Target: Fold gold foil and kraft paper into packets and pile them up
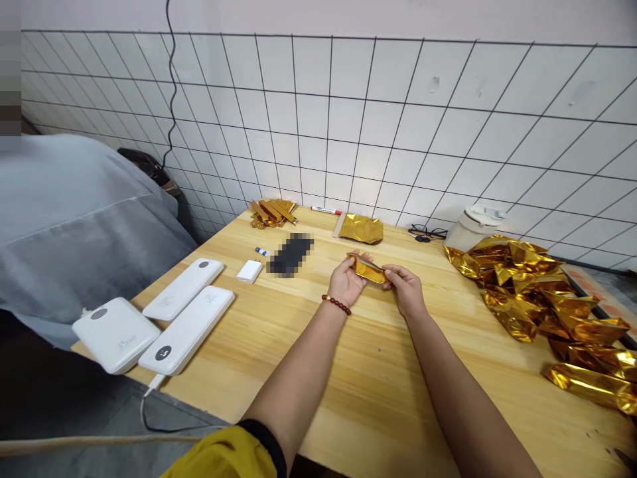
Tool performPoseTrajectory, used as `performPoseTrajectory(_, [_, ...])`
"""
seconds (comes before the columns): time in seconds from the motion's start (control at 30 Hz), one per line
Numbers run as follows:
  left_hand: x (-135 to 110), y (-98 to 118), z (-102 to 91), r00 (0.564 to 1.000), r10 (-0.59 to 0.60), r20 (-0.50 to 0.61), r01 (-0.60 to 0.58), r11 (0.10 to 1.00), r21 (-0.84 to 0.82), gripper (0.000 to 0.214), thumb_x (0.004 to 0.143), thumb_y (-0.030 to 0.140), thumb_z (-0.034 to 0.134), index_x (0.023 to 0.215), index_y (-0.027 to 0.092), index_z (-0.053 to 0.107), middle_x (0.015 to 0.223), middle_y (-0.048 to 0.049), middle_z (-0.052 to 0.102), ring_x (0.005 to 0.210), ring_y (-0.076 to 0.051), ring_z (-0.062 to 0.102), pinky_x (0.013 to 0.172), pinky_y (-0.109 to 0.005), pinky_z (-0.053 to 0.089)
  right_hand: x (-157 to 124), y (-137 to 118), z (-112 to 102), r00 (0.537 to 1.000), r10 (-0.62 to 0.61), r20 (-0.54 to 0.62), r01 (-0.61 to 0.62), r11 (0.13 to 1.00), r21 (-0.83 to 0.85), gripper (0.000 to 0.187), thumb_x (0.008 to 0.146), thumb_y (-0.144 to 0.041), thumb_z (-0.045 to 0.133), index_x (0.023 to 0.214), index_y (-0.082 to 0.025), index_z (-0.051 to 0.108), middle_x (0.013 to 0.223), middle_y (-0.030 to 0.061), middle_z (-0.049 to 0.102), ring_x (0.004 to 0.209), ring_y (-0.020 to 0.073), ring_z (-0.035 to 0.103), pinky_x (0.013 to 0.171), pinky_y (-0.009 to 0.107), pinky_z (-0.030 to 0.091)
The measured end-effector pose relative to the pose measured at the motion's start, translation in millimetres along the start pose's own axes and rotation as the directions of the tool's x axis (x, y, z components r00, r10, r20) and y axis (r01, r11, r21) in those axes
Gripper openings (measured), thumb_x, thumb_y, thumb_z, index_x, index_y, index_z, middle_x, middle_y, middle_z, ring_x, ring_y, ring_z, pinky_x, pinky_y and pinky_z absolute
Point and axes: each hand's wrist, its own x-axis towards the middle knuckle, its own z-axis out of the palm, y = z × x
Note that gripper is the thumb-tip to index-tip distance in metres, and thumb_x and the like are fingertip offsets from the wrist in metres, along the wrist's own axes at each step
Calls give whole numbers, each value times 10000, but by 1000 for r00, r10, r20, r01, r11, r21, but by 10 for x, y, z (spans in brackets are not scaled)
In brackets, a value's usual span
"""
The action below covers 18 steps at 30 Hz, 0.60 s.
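Both hands hold one small gold foil piece (369, 271) above the middle of the wooden table. My left hand (347, 282), with a beaded bracelet at the wrist, supports its left end with the thumb on top. At its right end, the fingers of my right hand (405, 289) pinch the edge. Just behind lies a flat stack of gold foil sheets (361, 229). More folded gold foil strips (273, 212) are heaped at the table's far left. Crumpled gold foil shapes (527, 279) are piled along the right side.
Three white power banks (186, 332) lie at the left edge, one with a cable. A white charger (249, 271), a blurred dark object (291, 255), a marker (326, 210), glasses (426, 233) and a white cup (472, 226) are on the table (368, 372). A person in grey (84, 219) is at left.
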Motion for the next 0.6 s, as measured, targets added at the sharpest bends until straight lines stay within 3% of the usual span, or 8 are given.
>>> performPoseTrajectory(0.33, [78,1,-38,992,31,-122,-36,999,-35,200,770,8,468,805,151,604,771,-42,655,816,-157,668,900,-341,497,-45,-23,16,996,-25,89,33,996,-85,192,620,-288,763,793,-204,761,666,-1,696,471,88,572,511,233,485])
performPoseTrajectory(0.43, [87,16,-26,987,24,-156,-34,997,-62,156,848,99,478,783,157,607,737,-34,628,779,-151,656,887,-344,501,-47,-4,24,994,-30,107,42,993,-110,167,628,-293,752,775,-216,763,694,3,708,481,96,584,517,246,494])
performPoseTrajectory(0.6, [102,11,-45,994,32,-106,-42,995,-95,244,917,330,497,791,157,615,717,-33,611,751,-155,641,889,-376,502,-41,32,44,991,-52,121,69,988,-141,175,624,-334,756,754,-218,759,779,18,728,488,94,588,513,251,499])
